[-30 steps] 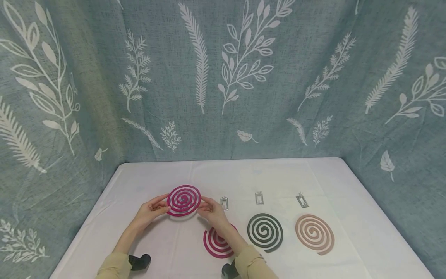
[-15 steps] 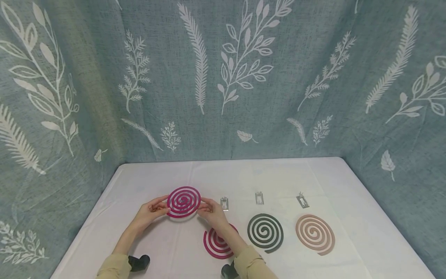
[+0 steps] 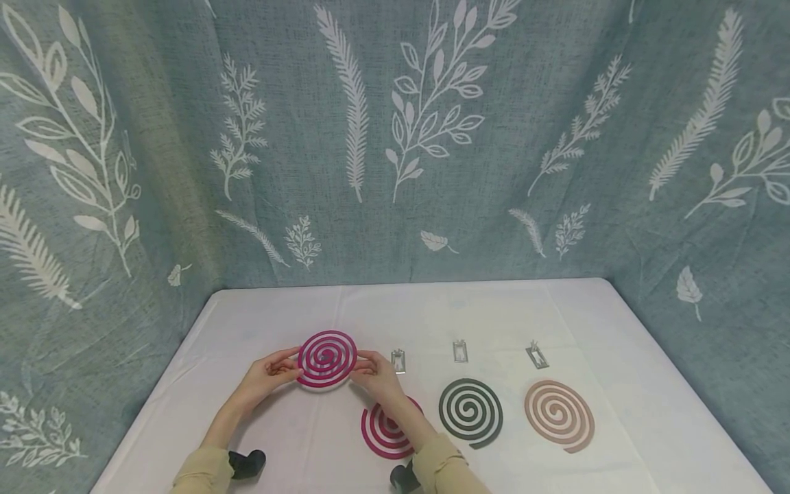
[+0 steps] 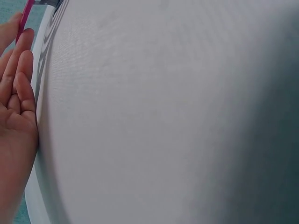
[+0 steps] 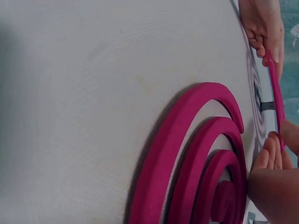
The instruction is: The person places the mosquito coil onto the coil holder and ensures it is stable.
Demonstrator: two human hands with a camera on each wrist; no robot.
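Both hands hold a magenta mosquito coil (image 3: 317, 379) level above the white table, one at each side. My left hand (image 3: 264, 379) pinches its left edge between thumb and fingertips; the left wrist view shows that hand (image 4: 16, 107) with a sliver of the coil (image 4: 24, 21). On the opposite edge my right hand (image 3: 379, 379) pinches the rim. Under the coil's centre, a small grey metal piece (image 5: 267, 106) shows in the right wrist view. A second magenta coil (image 3: 373, 439) lies flat on the table, partly hidden by my right forearm.
A dark green coil (image 3: 470, 412) and a tan coil (image 3: 558, 415) lie to the right. Behind them are three small metal coil stands (image 3: 398, 361). Black wrist straps (image 3: 247, 465) show by the sleeves. A patterned curtain (image 3: 407, 240) encloses the table (image 3: 278, 309).
The held coil has dipped very slightly toward me. Both hands keep the same grip, and the other things have stayed in place.
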